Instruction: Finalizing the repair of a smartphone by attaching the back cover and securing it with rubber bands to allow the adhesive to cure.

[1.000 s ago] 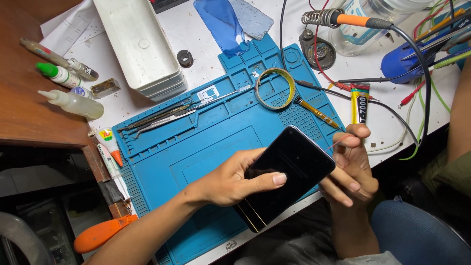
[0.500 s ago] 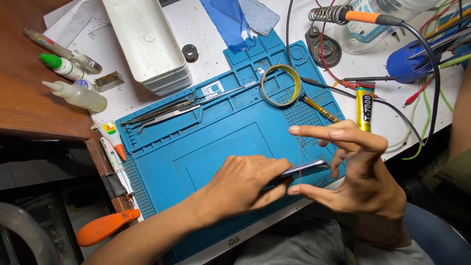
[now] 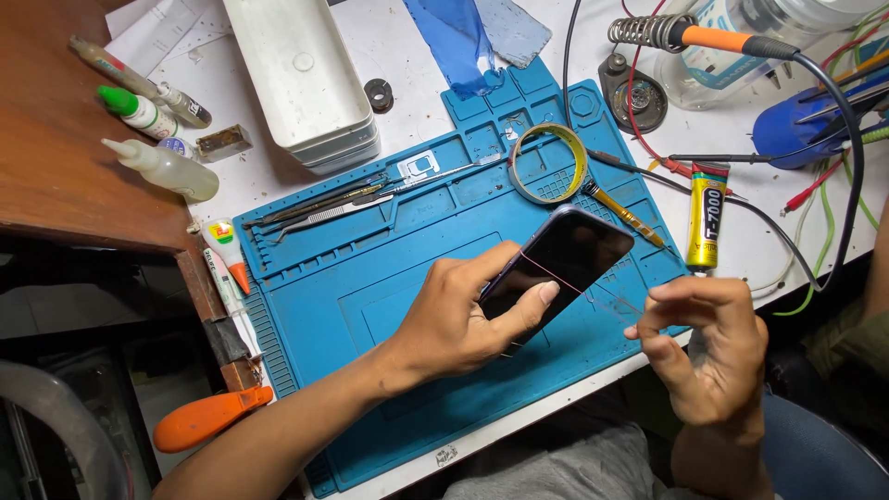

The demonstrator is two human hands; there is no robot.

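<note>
Left hand (image 3: 458,319) clamps our dark smartphone (image 3: 560,264); right hand (image 3: 708,347), fingers curled, pinches a thin band (image 3: 579,285) stretched across it.

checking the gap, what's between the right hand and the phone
In the head view, a thin strand runs from the right hand to the phone, over bare blue mat.

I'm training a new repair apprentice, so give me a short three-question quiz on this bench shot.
1. True or false: the left hand holds the phone.
2. What lies on the blue mat just beyond the phone: A a magnifying glass, B a hammer, C a cup?
3. What colour is the handle of the soldering iron?

Key: 1 true. 2 A, the magnifying glass. 3 orange.
</note>
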